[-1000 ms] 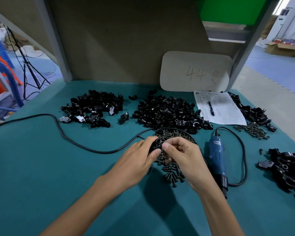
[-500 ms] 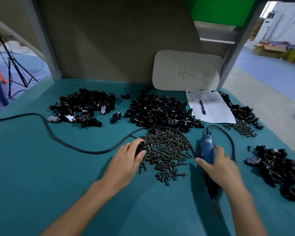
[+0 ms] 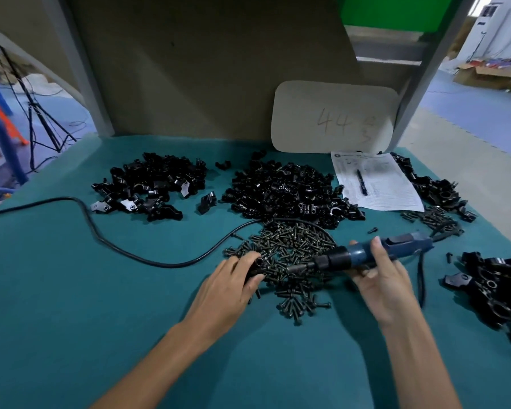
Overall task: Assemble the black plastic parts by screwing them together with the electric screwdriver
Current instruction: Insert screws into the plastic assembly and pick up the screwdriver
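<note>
My left hand point(image 3: 233, 286) grips a small black plastic part point(image 3: 257, 265) at the left edge of the screw pile point(image 3: 292, 255). My right hand point(image 3: 379, 278) holds the blue electric screwdriver point(image 3: 366, 255) lying level above the screws, its black tip pointing left toward the part. A short gap separates the tip from the part. Loose black parts lie in a left pile point(image 3: 151, 184) and a middle pile point(image 3: 286, 193) behind the screws.
The black power cord point(image 3: 101, 234) loops across the green table point(image 3: 71, 305) on the left. More black parts point(image 3: 496, 287) lie at the right edge. A paper sheet with a pen point(image 3: 375, 184) and a smaller screw pile point(image 3: 437, 216) sit at the back right.
My right hand left the part, took the screwdriver off the table and swung it level with its tip toward my left hand. My left hand kept the part, lowering it beside the screws.
</note>
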